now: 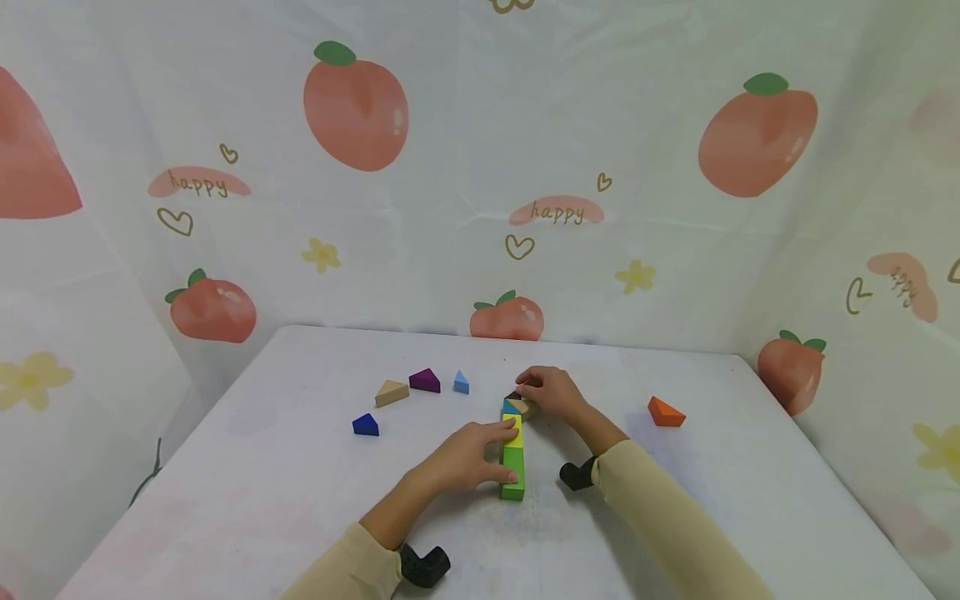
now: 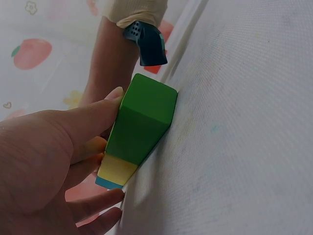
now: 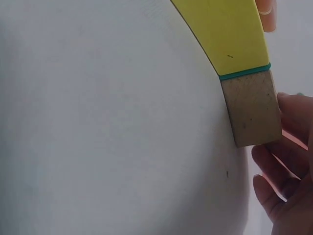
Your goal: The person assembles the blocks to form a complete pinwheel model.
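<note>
Green block [image 1: 513, 461]: on bench [image 1: 285, 492], touching yellow block [image 1: 511, 441]'s near end.
Left hand [image 1: 467, 460]: spread, touching both blocks.
Right hand [image 1: 557, 392]: beyond yellow block, at wooden block [image 3: 251, 108]; cannot tell whether pinching.

Head view: dark block [image 1: 512, 396] partly hidden by right hand [image 1: 551, 392], its shape too small to tell; 2 sleeves [image 1: 675, 525] cut by bottom edge. Right wrist view: top edge crops yellow block [image 3: 227, 36]; right edge crops the same hand.
</note>
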Motion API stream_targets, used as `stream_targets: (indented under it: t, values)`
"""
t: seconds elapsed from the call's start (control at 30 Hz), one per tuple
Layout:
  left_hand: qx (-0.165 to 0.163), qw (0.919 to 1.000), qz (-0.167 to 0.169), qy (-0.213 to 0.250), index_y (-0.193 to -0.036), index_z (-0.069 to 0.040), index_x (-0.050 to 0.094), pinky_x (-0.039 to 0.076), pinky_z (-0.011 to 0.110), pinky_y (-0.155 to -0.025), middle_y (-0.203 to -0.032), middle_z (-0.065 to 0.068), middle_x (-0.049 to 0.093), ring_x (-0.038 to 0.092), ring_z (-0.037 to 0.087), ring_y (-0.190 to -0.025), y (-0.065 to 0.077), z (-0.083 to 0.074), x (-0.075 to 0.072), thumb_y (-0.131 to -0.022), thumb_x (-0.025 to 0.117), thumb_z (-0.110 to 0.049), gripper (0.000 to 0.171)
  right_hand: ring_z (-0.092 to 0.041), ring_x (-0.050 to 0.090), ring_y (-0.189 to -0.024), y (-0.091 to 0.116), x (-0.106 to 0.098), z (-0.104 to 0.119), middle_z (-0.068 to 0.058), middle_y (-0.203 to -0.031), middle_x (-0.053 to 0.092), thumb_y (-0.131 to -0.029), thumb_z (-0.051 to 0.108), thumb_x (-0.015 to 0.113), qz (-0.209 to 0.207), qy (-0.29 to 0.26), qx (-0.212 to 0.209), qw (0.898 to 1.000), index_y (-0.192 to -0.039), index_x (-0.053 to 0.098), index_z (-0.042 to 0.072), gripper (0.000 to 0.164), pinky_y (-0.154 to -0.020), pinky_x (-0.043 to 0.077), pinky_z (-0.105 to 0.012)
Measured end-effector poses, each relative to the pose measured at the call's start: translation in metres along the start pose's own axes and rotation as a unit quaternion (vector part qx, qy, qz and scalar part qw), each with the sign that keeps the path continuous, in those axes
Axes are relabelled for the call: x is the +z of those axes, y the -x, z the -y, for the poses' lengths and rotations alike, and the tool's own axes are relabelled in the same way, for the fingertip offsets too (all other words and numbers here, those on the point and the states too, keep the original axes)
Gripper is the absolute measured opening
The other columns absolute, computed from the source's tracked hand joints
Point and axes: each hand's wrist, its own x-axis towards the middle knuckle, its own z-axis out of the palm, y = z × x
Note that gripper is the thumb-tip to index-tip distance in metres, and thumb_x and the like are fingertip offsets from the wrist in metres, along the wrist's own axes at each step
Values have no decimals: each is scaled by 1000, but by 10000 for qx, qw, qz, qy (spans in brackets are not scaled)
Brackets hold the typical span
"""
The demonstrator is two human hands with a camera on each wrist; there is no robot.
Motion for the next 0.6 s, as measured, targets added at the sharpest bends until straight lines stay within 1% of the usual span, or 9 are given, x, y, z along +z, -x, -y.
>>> stream_targets:
  t: [0.23,0.43,0.6]
  values:
    - [-90,10000,9,-2,-142,-20,52,36,44,-108,-148,-7,44,38,21,-137,0,-1,0,-81,77,-43,70,-20,57,-89,4,-14,-1,-2,-101,68,-94,21,66,-135,-20,51,9999,-107,71,11,17,-81,54,-33]
    - [-156,9999,19,45,-143,-21,52,37,45,-108,-148,-7,44,38,22,-137,0,0,0,-81,77,-44,70,-21,58,-87,4,-29,-8,-3,-100,69,-94,22,66,-374,166,-77,9991,-107,71,9,18,-75,54,-33]
    - [-139,9999,21,54,-143,-21,52,36,45,-107,-148,-7,44,39,22,-137,0,0,1,-81,77,-44,70,-22,59,-87,10,-46,-15,-5,-99,68,-95,21,65,-526,293,-59,9982,-106,71,8,18,-73,53,-35]
